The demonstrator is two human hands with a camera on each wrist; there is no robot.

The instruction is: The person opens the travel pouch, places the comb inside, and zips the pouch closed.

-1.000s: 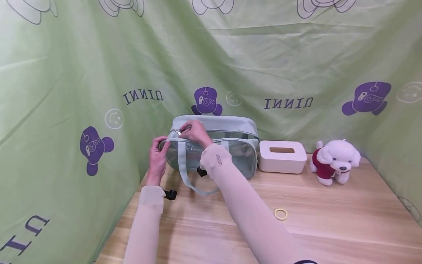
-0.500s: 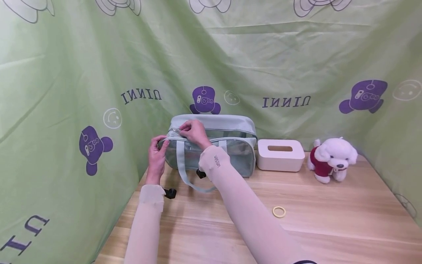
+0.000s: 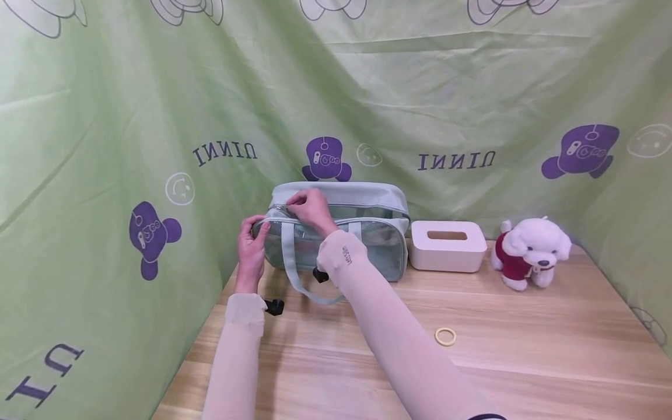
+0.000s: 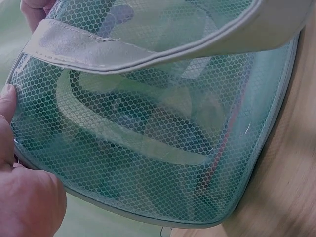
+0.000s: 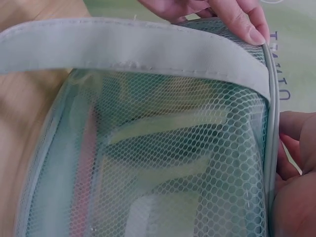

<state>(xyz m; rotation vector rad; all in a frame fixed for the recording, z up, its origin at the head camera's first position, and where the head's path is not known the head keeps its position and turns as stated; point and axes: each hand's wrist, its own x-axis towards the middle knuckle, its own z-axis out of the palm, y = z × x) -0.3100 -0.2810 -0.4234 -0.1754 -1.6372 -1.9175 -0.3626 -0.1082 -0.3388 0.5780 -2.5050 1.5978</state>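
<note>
A pale green wash bag with see-through mesh sides stands on the table, its strap handle hanging down the front. My left hand grips the bag's upper left corner, thumb on the front edge. With bent fingers, my right hand pinches the zipper pull near the left end of the top zipper; the fingertips cover the pull. Through the mesh in the left wrist view, a light curved band shows. In the right wrist view my right hand is beside the bag's top edge.
Right of the bag stands a white tissue box, then a white plush dog in a red top. A small yellow ring lies on the wooden table nearer the front. Green printed cloth hangs behind and at both sides.
The right fingertips have shifted slightly right along the zipper, and the metal pull seen beside them earlier is now covered. The left hand keeps its hold on the corner.
</note>
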